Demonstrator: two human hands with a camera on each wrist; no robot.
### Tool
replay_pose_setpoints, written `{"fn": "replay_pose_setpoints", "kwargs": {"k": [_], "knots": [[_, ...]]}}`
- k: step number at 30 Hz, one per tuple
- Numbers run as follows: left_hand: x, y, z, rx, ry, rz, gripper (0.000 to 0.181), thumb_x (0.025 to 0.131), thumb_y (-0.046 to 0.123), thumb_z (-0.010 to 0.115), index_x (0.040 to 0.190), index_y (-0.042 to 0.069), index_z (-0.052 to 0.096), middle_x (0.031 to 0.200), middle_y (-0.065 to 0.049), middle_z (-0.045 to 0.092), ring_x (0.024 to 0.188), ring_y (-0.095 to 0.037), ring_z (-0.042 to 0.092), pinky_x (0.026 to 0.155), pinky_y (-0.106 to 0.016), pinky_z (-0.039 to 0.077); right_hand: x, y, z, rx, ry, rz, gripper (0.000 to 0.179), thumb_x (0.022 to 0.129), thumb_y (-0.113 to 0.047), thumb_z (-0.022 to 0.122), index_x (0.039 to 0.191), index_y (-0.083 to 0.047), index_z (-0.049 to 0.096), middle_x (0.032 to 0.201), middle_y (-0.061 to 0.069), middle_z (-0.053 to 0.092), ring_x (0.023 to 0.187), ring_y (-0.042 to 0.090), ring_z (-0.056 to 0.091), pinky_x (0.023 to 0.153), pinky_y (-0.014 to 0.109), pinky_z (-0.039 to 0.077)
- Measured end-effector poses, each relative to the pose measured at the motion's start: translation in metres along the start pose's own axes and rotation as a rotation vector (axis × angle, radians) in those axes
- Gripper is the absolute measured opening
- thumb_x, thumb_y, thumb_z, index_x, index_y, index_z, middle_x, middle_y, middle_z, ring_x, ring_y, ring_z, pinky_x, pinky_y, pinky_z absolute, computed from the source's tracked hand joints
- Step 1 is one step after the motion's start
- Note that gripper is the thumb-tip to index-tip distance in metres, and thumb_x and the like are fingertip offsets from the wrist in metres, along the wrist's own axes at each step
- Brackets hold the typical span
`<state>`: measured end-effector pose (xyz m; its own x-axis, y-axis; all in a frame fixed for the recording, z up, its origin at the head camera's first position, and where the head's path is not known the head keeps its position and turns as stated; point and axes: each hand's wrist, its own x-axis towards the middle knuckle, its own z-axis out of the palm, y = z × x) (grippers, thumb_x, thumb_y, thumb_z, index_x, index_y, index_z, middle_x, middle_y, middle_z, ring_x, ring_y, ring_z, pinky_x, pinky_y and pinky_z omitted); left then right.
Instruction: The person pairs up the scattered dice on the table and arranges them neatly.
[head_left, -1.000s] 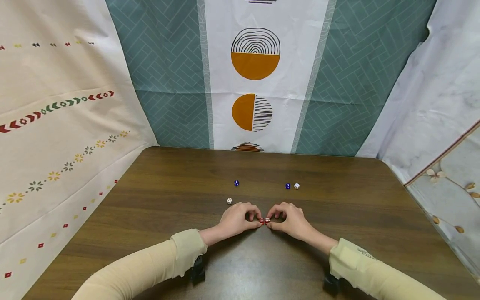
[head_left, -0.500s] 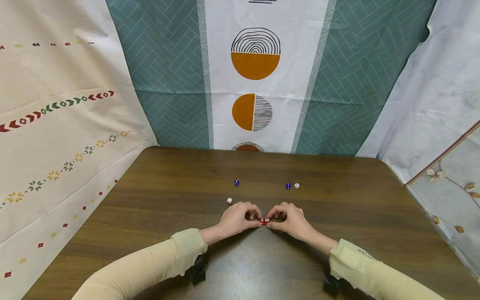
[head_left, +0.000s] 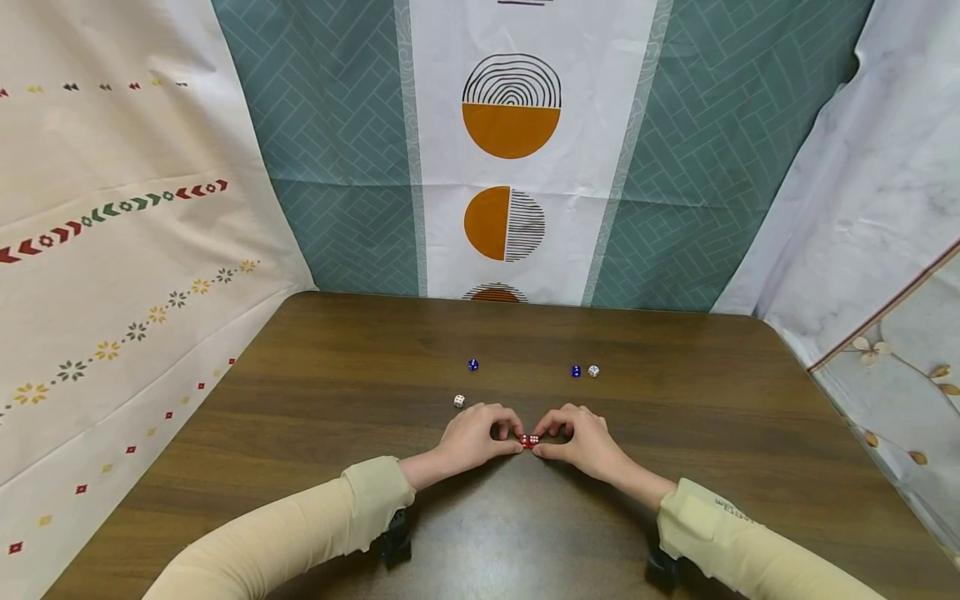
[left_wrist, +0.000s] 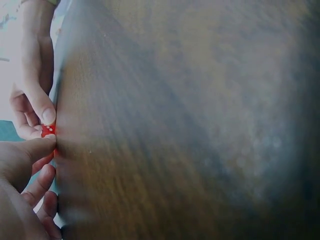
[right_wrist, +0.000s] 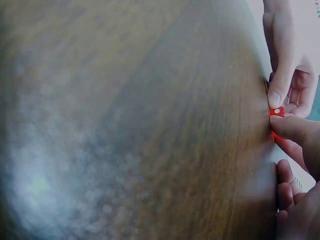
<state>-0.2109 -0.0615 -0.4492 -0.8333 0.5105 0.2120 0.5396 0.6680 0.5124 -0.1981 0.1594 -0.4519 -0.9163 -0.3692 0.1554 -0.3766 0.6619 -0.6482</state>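
Note:
Two small red dice with white pips meet side by side on the wooden table [head_left: 480, 533], between both hands in the head view. My left hand [head_left: 474, 437] pinches the left red die [head_left: 524, 439] between thumb and forefinger. From the other side, my right hand [head_left: 587, 442] pinches the right red die [head_left: 534, 439] in the same way. Fingertips cover much of the dice. Only part of the red shows between the thumbs in the left wrist view and in the right wrist view.
A white die [head_left: 459, 402] lies just beyond the left hand. Farther back are a blue die [head_left: 473, 365] on the left, and another blue die [head_left: 576, 371] beside a second white die [head_left: 594, 371] on the right. Patterned cloths hang behind the table and at its sides.
The right red die has shifted slightly left, and the narrow gap between the two red dice has closed. Both hands stay almost in place; the other dice have not moved.

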Motion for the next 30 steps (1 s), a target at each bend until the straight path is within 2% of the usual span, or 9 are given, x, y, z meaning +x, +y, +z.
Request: {"fn": "replay_pose_setpoints", "kwargs": {"k": [30], "knots": [[0.0001, -0.0011, -0.0001, -0.043, -0.001, -0.002, 0.012, 0.079, 0.030, 0.082, 0.087, 0.026, 0.074, 0.072, 0.010, 0.059, 0.065, -0.001, 0.044, 0.058, -0.019, 0.035, -0.0002, -0.0003, 0.0008, -0.012, -0.006, -0.001, 0.016, 0.078, -0.030, 0.084, 0.088, -0.032, 0.072, 0.085, -0.006, 0.060, 0.081, 0.012, 0.048, 0.076, 0.036, 0.026]]}}
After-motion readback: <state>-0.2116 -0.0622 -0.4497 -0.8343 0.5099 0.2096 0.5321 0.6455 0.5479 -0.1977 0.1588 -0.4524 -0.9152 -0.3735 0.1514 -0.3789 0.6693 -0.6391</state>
